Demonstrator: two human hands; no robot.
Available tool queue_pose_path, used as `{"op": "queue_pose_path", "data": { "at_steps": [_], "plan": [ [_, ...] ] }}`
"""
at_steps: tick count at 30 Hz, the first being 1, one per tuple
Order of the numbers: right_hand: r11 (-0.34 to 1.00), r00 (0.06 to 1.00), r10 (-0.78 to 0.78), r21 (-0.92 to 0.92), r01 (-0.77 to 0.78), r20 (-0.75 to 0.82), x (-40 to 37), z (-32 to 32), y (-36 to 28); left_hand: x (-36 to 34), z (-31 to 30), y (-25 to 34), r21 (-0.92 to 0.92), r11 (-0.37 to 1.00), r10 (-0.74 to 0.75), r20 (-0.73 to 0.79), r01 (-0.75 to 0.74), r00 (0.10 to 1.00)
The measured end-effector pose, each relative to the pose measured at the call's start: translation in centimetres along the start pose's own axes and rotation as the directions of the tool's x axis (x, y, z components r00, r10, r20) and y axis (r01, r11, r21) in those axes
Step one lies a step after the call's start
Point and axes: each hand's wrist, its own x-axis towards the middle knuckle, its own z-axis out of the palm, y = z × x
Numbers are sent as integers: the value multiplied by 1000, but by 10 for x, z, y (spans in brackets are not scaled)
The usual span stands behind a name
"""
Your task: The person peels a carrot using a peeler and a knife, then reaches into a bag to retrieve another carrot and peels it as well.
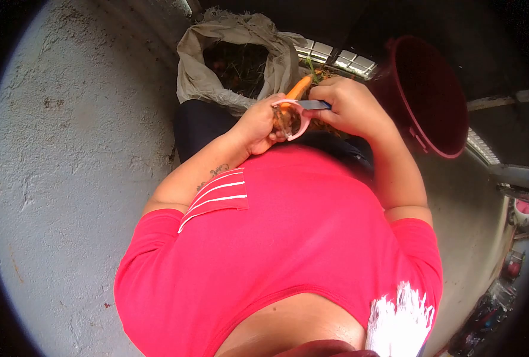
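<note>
My left hand (261, 126) is closed around a pale pink ring-shaped piece (305, 126), seemingly the rim of a small container, with an orange carrot (300, 88) at it. Brownish bits show inside the rim. In my right hand (349, 106) is a knife with a blue handle; its short metal blade (313, 105) points left and lies across the pink rim, just below the carrot. Both hands are close together in front of my red shirt. Green stems stick up behind the carrot's upper end.
An open whitish woven sack (193, 65) with dark plant matter inside stands beyond my left hand. A dark red bucket (402, 89) is at the right, near my right forearm. A grey wall (80, 178) rises at the left.
</note>
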Motion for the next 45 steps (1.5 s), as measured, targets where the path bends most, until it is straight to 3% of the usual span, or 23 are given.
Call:
{"op": "queue_pose_path", "data": {
  "at_steps": [3,5,7,8,11,15,17,19,22,25,29,33,36,39,41,45],
  "plan": [
    [1000,997,18,15,-17,-73,-6,-17,13,-14,-1,5,106,992,49,116,-62,992],
    [989,987,149,-7,-149,-60,-7,-21,26,-13,-7,6,102,995,8,131,-22,991],
    [991,987,119,-54,-125,-108,-8,-20,49,-10,-10,9,62,997,-50,142,42,989],
    [957,973,148,-224,-186,-175,-9,-21,59,-10,-11,11,70,997,-56,160,45,985],
    [879,925,350,-290,-378,-147,-16,-26,75,-10,-11,16,86,995,-52,152,39,987],
    [943,940,332,19,-331,-81,-19,-21,43,-1,-14,13,40,998,-42,35,41,998],
    [985,989,135,112,-128,-61,-15,-12,19,8,-22,6,-3,997,-72,36,72,997],
    [993,999,28,112,-24,-29,-9,-6,-2,13,-25,3,-45,993,-103,61,105,993],
    [996,999,24,91,-22,-22,-4,7,-6,11,-16,-2,-12,995,-96,68,97,993],
    [997,1000,-18,71,20,-22,-3,9,0,6,-19,4,-78,979,-174,168,189,970],
    [996,997,-54,65,57,-52,-7,-6,7,-11,-12,9,4,979,-203,125,205,971],
    [977,983,158,-130,-169,-92,-11,-12,48,-12,-24,13,46,983,-182,189,177,965],
    [908,943,292,-265,-325,-158,-10,-12,72,-13,-20,18,142,988,-79,180,53,981],
    [912,922,336,-177,-369,-194,-15,-13,62,-12,-13,19,47,997,-65,94,61,993],
    [942,938,334,61,-329,-91,-16,-12,43,-4,-19,18,-20,992,-119,93,122,988],
    [997,997,36,64,-32,-65,-7,0,3,9,-28,9,19,982,-191,58,190,980]
  ]
}}
